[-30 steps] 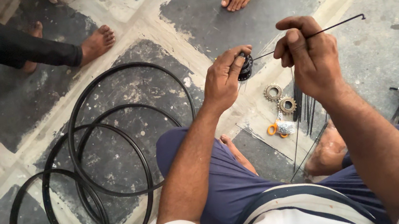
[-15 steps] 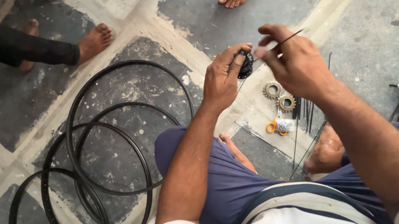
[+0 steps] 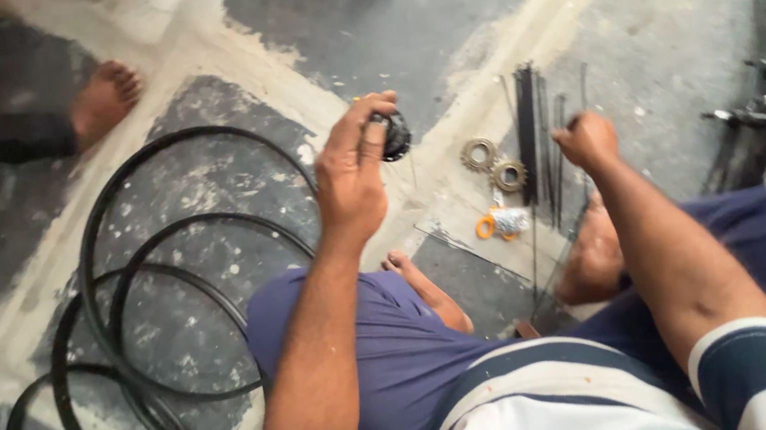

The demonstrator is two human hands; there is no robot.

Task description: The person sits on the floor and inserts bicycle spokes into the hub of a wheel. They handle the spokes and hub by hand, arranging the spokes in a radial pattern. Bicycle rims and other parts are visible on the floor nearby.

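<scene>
The rims (image 3: 166, 318) on the floor are black. The floor (image 3: 656, 12) is grey with pale stripes. The shorts (image 3: 392, 345) are blue, the shirt (image 3: 574, 409) navy and white striped. The small hub (image 3: 394, 134) is black, the two cogs (image 3: 493, 165) dull metal, the little ring (image 3: 486, 227) orange.

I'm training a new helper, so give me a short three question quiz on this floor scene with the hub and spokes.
1. True or false: the left hand holds the black hub up off the floor.
2. What is the right hand reaching down to? A) rims B) spokes C) cogs
3. Fill in: the black rims lie on the person's ____ side.

Key:
1. True.
2. B, the spokes lying on the floor; whether its fingers have closed on one cannot be told. The cogs lie just beside.
3. Left.
</scene>
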